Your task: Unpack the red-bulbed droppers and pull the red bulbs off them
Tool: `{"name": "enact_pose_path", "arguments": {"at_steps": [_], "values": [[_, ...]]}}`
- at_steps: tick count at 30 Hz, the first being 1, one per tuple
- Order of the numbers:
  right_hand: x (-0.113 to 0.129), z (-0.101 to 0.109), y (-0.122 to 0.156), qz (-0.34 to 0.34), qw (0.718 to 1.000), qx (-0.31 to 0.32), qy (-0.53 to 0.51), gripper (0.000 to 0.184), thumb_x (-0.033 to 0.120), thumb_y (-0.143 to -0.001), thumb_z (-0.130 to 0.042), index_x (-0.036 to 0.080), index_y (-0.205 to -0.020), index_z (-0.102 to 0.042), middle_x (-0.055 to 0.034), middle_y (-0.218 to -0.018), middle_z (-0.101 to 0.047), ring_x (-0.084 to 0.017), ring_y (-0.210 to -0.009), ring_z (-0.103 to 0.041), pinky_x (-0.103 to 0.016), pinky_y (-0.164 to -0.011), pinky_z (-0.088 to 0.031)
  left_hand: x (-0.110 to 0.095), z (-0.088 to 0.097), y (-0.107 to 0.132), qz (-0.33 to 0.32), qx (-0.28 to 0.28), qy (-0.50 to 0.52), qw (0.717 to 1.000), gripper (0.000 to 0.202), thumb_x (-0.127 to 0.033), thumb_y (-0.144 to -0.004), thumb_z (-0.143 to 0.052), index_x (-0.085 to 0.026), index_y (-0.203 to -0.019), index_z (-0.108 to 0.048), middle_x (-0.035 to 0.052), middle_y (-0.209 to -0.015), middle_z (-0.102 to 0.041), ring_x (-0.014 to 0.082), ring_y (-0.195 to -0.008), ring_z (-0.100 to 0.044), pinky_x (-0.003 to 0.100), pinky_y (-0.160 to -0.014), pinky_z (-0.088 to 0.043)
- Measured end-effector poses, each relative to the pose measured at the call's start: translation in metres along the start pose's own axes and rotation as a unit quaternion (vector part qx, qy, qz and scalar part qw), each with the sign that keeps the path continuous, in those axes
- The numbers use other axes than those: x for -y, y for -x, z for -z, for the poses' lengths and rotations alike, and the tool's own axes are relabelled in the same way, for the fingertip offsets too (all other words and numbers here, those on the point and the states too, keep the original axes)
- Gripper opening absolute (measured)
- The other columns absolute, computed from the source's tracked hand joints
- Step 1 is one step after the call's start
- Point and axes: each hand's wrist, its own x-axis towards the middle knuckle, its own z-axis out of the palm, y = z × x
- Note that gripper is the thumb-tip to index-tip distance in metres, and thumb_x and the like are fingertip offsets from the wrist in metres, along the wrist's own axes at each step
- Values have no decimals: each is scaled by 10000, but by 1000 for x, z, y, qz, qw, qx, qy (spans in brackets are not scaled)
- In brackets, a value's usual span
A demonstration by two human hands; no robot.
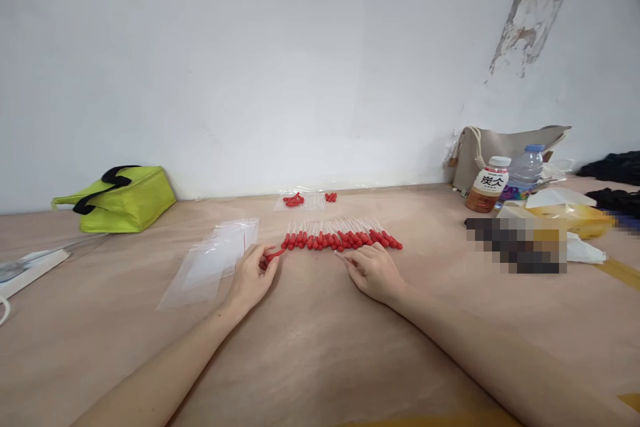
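A row of slim pale sticks with red rounded tips [327, 241] lies on the brown covered table, tips towards me. At the row's left end, my left hand [253, 275] is closed round some red-tipped pieces [273, 255], which poke out between thumb and fingers. My right hand [373, 270] rests just in front of the row's right half, fingers pinched together. A small whitish tip [338, 253] shows at those fingertips; I cannot make out what it belongs to. Beside my left hand lie flat clear plastic bags [213, 257].
Behind the row, small red pieces [294, 199] lie on a clear bag near the wall. A lime-green bag [127, 197] stands at left. On the right are a brown drink bottle [487, 187], a clear bottle [525, 170], a grey bag [465, 160] and yellow packaging [570, 212].
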Motion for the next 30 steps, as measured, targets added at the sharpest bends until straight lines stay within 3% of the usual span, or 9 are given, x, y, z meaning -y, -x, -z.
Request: {"name": "enact_pose_path", "arguments": {"at_steps": [4,9,13,19,23,27,30], "values": [[-1,-6,-3,59,996,-19,66,191,163,-813,-450,161,-704,-606,-10,-601,-606,-110,-583,-473,-284,-635,-246,1,0,1,-6,30,-12,999,175,-298,-753,-520,-190,-891,-535,-1,-765,-554,117,-622,-532,233,-560,-448],[0,-13,-9,84,992,16,93,218,135,-797,-448,154,-607,-554,-15,-583,-574,-110,-594,-447,-290,-648,-238,-3,0,2,-36,77,-39,996,168,-346,-766,-521,-188,-805,-565,3,-736,-552,123,-623,-525,242,-564,-438],[5,-12,-11,56,995,75,39,161,247,-792,-499,160,-688,-585,-23,-641,-573,-128,-661,-458,-287,-674,-260,-7,2,3,-40,81,-26,996,235,-388,-743,-561,-200,-884,-569,0,-765,-563,119,-623,-530,243,-572,-441],[11,0,-12,22,988,146,-36,401,544,-685,-572,157,-786,-600,-49,-763,-541,-168,-760,-443,-305,-710,-308,-6,1,4,-34,77,-23,996,254,-391,-724,-585,-204,-895,-571,0,-765,-557,116,-610,-526,242,-570,-439],[9,6,-10,18,982,177,-63,487,575,-677,-566,167,-942,-594,-65,-866,-523,-188,-824,-438,-330,-749,-332,-6,2,4,-34,83,-28,996,268,-407,-726,-580,-203,-900,-569,-1,-753,-554,120,-609,-529,250,-580,-443],[5,6,-8,-4,977,196,-88,639,612,-688,-535,181,-1158,-497,-89,-962,-508,-210,-881,-443,-365,-799,-344,-8,3,4,-28,90,-32,995,274,-415,-730,-574,-207,-907,-568,-2,-752,-553,121,-610,-531,253,-579,-446],[3,4,-7,-21,974,200,-104,676,624,-693,-518,176,-1197,-461,-108,-1002,-499,-226,-919,-443,-384,-824,-347,-8,2,5,-26,81,-29,996,293,-409,-720,-587,-206,-929,-558,2,-792,-555,116,-613,-525,253,-583,-449]]}}
